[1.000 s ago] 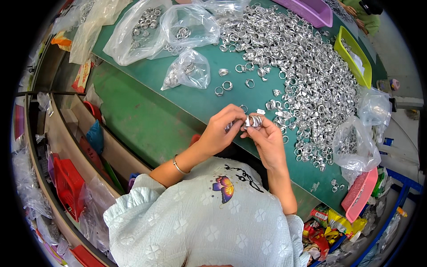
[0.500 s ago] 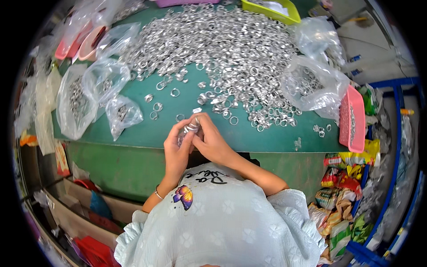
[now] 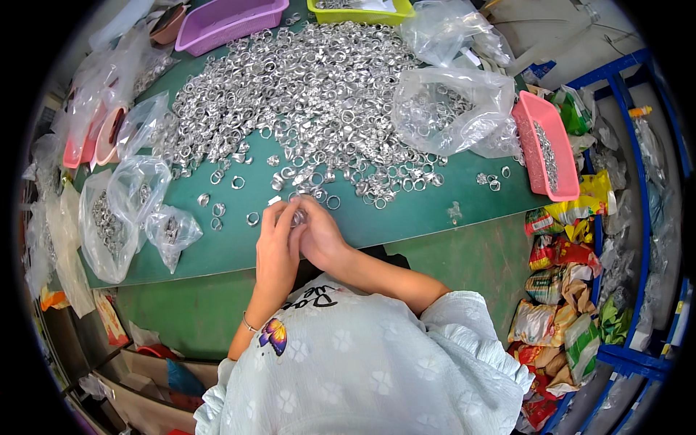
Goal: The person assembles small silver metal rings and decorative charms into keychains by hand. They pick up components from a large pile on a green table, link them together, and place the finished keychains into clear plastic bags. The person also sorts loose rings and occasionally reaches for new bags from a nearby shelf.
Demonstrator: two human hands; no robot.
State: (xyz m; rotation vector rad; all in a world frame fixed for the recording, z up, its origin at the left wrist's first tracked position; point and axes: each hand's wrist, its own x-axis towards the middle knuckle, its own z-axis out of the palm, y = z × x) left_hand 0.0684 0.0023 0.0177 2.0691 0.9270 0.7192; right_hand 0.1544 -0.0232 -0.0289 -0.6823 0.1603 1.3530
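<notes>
Both my hands meet at the table's near edge. My left hand (image 3: 276, 243) is closed, its fingers bent over a few silver rings (image 3: 298, 217). My right hand (image 3: 324, 235) cups the same rings from the other side. How many rings lie between the hands is hidden by the fingers. Just beyond my fingertips, a wide heap of silver rings (image 3: 312, 94) spreads over the green table (image 3: 406, 217). A loose ring (image 3: 252, 218) lies left of my hands, and another ring (image 3: 333, 202) rests close to the right fingers.
Clear plastic bags (image 3: 109, 232) with rings stand on the left. A larger open bag (image 3: 453, 109) and a pink basket (image 3: 547, 148) holding rings are at the right. Purple (image 3: 232, 29) and yellow-green (image 3: 362, 14) baskets sit at the back. Colourful packets (image 3: 544, 319) fill a blue rack beside the table.
The view has turned, so the table appears tilted and more of the purple basket shows. My hands stay together around the rings, with the left fingers now reaching further over them.
</notes>
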